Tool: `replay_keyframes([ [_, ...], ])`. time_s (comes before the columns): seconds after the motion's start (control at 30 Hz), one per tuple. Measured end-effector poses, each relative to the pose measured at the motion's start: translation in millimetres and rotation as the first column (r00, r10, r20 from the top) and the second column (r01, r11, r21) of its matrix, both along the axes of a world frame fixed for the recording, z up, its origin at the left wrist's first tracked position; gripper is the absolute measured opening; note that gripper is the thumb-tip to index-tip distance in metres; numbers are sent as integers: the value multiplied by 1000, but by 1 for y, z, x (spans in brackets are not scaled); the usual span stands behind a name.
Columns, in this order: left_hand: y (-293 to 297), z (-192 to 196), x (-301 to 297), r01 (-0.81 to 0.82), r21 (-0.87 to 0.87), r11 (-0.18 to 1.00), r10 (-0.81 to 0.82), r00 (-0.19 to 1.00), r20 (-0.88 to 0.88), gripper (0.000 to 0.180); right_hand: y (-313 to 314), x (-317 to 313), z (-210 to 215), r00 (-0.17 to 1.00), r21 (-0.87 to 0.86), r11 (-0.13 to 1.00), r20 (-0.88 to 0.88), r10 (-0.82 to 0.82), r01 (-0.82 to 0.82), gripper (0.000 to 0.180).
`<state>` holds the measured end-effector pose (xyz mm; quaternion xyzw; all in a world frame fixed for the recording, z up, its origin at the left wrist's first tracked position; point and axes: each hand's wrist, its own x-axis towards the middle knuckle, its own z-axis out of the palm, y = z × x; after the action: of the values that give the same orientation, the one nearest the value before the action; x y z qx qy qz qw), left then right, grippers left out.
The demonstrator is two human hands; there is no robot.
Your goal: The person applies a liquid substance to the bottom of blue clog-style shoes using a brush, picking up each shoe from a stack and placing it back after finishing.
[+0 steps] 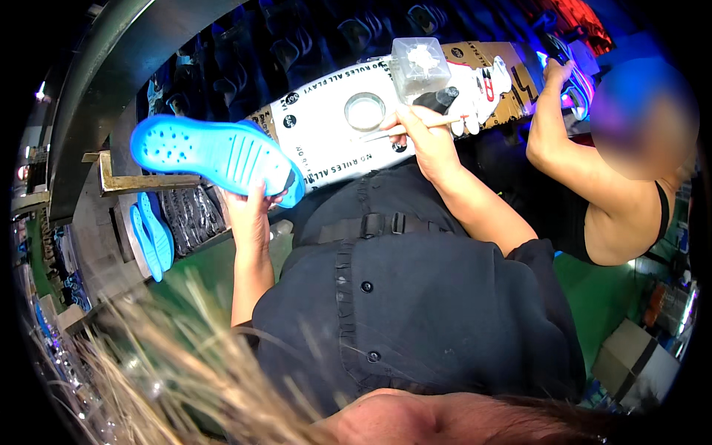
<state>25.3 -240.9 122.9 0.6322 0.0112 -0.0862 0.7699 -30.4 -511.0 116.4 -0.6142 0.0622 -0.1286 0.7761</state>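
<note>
My left hand (252, 204) grips a bright blue shoe sole (200, 148) by its right end, with its ridged and dotted face turned up. The edge of what looks like a second blue sole shows behind it. A thin brush (380, 135) with a pale wooden handle is pinched in my right hand (424, 141), its tip pointing left over a white printed sheet (319, 119). Just above the brush sits a round, shallow metal dish (348, 113) with something whitish inside. The brush tip is apart from the sole.
Behind the right hand stand a clear plastic box (421, 70), a black object (437, 99) and white gloves (486, 93) on cardboard. More blue soles (152, 233) lie on the lower left. At right, a co-worker's arm (556, 133) reaches toward a lit shoe part. Metal framing (81, 111) rises at left.
</note>
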Motion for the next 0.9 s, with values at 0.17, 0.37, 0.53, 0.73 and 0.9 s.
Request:
replay_keyframes([
  [0.17, -27, 8, 2, 69, 197, 978, -108, 974, 197, 41, 16, 3, 33, 993, -215, 976, 106, 53, -29, 27],
  [0.37, -39, 8, -5, 78, 233, 969, -131, 966, 222, 39, 35, 2, 45, 938, -577, 817, 294, 182, 22, 17],
  [0.53, -37, 4, -6, 25, 297, 955, -127, 935, 332, 35, 38, 10, 30, 855, -655, 733, 473, 210, 182, 14],
  [0.73, -38, 4, -5, -24, 305, 952, -115, 896, 430, 31, 30, 3, 32, 911, -665, 734, 378, 166, 142, 15],
  [0.9, -39, 4, -7, -15, 325, 946, -131, 897, 422, 30, 36, 7, 35, 854, -690, 708, 452, 256, 153, 13],
])
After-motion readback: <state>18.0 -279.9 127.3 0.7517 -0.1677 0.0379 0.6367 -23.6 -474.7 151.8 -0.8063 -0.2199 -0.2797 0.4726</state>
